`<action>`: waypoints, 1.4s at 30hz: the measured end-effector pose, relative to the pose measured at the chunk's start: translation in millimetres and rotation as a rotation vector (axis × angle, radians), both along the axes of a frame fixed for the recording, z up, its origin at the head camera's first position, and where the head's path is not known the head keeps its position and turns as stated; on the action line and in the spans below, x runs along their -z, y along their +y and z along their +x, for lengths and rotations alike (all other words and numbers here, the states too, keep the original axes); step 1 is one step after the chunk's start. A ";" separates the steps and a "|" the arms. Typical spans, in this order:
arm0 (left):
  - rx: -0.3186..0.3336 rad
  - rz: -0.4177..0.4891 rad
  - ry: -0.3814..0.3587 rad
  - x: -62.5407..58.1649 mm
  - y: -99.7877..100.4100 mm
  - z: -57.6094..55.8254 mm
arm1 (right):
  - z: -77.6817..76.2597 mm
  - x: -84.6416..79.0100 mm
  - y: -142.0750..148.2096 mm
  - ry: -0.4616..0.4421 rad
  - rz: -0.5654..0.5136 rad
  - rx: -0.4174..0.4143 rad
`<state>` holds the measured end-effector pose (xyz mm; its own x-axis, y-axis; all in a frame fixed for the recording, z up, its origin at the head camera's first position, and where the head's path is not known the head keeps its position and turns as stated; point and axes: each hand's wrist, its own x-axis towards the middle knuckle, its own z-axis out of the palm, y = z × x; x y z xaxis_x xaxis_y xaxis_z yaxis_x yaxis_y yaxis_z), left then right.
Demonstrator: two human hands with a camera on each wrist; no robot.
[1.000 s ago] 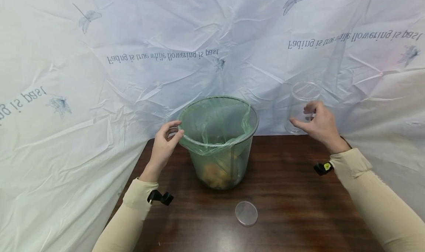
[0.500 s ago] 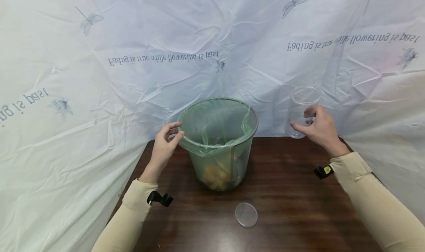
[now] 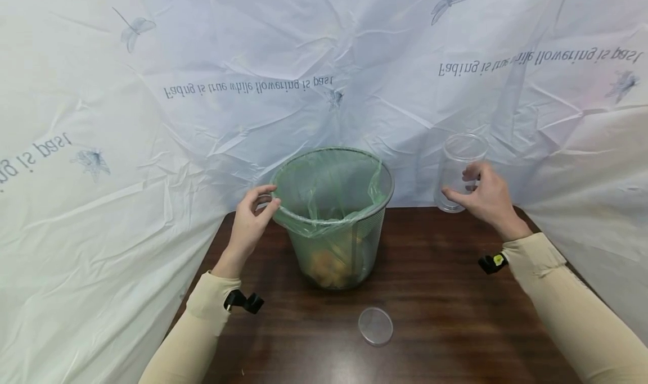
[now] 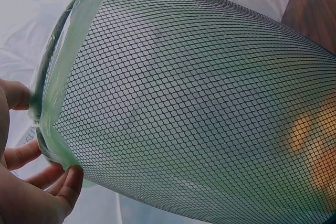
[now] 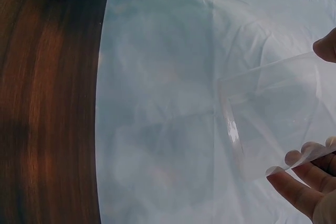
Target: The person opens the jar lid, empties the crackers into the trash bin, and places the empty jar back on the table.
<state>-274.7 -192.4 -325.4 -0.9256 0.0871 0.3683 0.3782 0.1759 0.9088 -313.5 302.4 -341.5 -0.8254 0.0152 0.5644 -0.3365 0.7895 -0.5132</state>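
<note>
A mesh wastebasket (image 3: 372, 243) stands upright on the table, lined with a thin green bag (image 3: 329, 226) folded over its rim. Orange and yellow contents (image 3: 329, 267) show through its lower wall. My left hand (image 3: 250, 218) holds the basket's left rim, fingers and thumb at the bag's folded edge; the left wrist view shows the fingertips (image 4: 72, 179) against it. To the right, my right hand (image 3: 486, 195) grips a clear plastic jar (image 3: 450, 173) between thumb and fingers, upright near the table's back edge. Its top is uncovered, and nothing shows inside the jar (image 5: 273, 114).
A clear round lid (image 3: 376, 326) lies flat on the dark wooden table (image 3: 435, 316), in front of the basket. White printed cloth (image 3: 243, 120) hangs close behind and along both sides. A black wrist camera (image 3: 245, 301) sits on the left sleeve.
My right hand has come down slightly with the jar in it. The left hand stays at the basket's rim, and basket and lid have not moved.
</note>
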 end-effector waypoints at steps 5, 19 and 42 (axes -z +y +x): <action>-0.002 0.002 -0.002 -1.1 -0.2 0.1 | -1.3 2.9 0.6 -0.006 -0.003 -0.004; -0.006 -0.012 -0.008 -14.1 5.6 9.7 | 0.8 11.2 0.2 -0.055 0.007 0.000; -0.003 0.001 0.006 2.4 0.1 -1.7 | 1.4 21.1 0.2 -0.077 -0.006 -0.005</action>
<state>-276.4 -192.3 -327.8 -0.9237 0.0837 0.3739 0.3830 0.1768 0.9067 -312.1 302.5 -362.6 -0.8666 0.0141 0.4988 -0.2996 0.7847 -0.5427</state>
